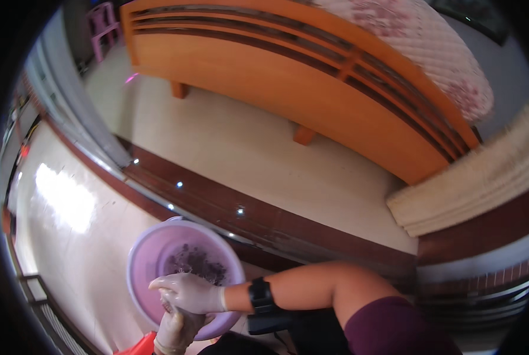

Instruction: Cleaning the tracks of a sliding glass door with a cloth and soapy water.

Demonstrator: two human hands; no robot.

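Right grip: your gloved right hand (191, 293) lies curled over the left, fingers bent; whether it is clenched on anything, I cannot tell.
Left grip: your gloved left hand (180, 330) meets it from below; its hold is hidden too.
Between the hands: a small pinkish, dark-marked thing (167, 303) shows at your fingers, too small to identify.
Handling: keep both hands inside the rim, work with light finger pressure, and let drips or bits fall inward.
Purple basin: one (148, 266), on the floor beneath your hands.
Dark bits: one loose spread (199, 263) in the basin, pieces too fine to count.
Black strap: one (261, 296), on your right forearm.
Red thing: one (139, 345), beside your left wrist.
Beyond: one wooden bed (246, 65), one pink chair (103, 32).
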